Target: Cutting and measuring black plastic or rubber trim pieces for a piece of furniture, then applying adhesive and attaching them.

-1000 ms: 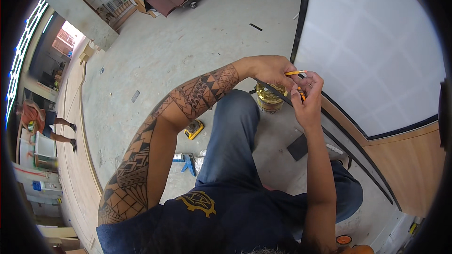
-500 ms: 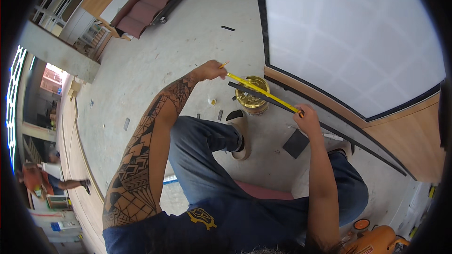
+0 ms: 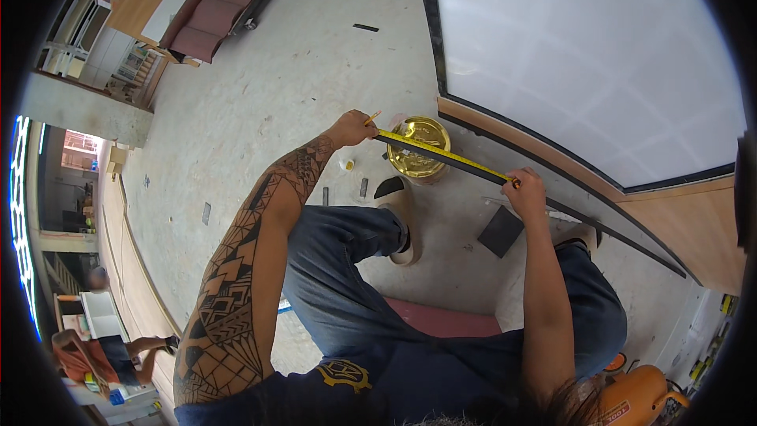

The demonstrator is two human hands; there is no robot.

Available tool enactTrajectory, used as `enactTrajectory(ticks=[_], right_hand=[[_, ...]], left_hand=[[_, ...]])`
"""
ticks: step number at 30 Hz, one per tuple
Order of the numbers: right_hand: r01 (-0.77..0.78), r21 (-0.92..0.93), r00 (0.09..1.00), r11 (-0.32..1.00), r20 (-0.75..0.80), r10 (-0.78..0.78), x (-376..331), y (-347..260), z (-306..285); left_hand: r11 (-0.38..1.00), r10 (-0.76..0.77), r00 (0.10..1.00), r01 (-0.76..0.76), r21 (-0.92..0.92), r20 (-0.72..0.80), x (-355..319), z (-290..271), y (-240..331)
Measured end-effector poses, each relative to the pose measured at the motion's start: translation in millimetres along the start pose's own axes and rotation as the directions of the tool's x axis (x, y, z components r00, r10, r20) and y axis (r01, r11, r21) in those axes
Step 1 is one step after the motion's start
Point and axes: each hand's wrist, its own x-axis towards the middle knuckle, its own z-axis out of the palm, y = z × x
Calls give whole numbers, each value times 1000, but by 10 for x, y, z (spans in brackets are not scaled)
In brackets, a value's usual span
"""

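Observation:
A yellow tape measure blade [image 3: 441, 153] runs stretched between my hands along a long black strip [image 3: 465, 166]. My left hand [image 3: 352, 130] is closed around the blade and the near-left end of the strip, with a thin orange pencil [image 3: 373, 117] sticking out of its fingers. My right hand [image 3: 525, 192] pinches the other end of the blade against the strip. Beyond that hand the strip slopes down to the right. Under the blade stands a round tin with a shiny gold lid [image 3: 420, 132]. No tape case shows clearly.
A large white panel with a black border [image 3: 583, 63] stands at the right on a wooden base [image 3: 678, 213]. Dark offcuts and a black square piece [image 3: 501, 230] lie on the concrete floor. An orange power tool [image 3: 631, 398] is at lower right. Another person [image 3: 102, 351] is far left.
My left hand has come down onto the strip's end, so the blade now lies along the strip. My right hand has shifted slightly right. The other person has moved.

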Motion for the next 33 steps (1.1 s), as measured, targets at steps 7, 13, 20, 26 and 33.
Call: enactTrajectory(ticks=[7, 13, 20, 26, 33], right_hand=[[-42, 35, 997, 999, -60, 44, -29, 26, 96], [-52, 4, 994, 999, -97, 52, -55, 34, 155], [-66, 3, 991, 998, -115, 66, -45, 111, 232], [-88, -9, 989, 996, -116, 86, -46, 90, 239], [-98, -6, 989, 995, -112, 97, -47, 66, 219]], left_hand=[[999, 1, 1000, -2, 39, 12, 0, -10, 41], [985, 34, 999, -28, 172, -35, 15, -48, 95], [938, -192, 974, 146, -313, -122, 21, -282, 673], [926, 111, 981, -44, -376, 157, -67, -59, 1073], [915, 81, 942, 59, -399, 326, -135, -22, 1281]])
